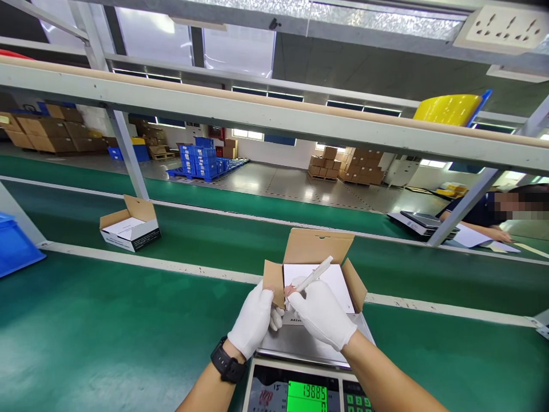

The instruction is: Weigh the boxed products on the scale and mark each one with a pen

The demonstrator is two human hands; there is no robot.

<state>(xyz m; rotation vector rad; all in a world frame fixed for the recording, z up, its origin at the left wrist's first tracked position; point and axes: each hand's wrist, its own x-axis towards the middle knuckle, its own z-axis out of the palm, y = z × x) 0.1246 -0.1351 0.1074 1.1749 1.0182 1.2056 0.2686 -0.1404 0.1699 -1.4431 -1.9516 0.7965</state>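
Observation:
An open cardboard box (319,243) with a white sheet or white contents (338,286) on top sits on the metal pan of a digital scale (306,346). My left hand (253,320), in a white glove with a black watch (228,361) at the wrist, grips the box's left side flap (273,281) between thumb and fingers. My right hand (323,312), also gloved, is closed round a slim white pen-like stick (316,272) that slants up to the right. Its fingertips are close to the left flap; whether they touch it I cannot tell. The scale's green display (307,396) is lit.
Another open box (131,226) stands on the green belt at the left. A blue bin (17,246) is at the left edge. A shelf beam (257,111) crosses above the bench. At the far right, a person's hand (497,233) rests near papers.

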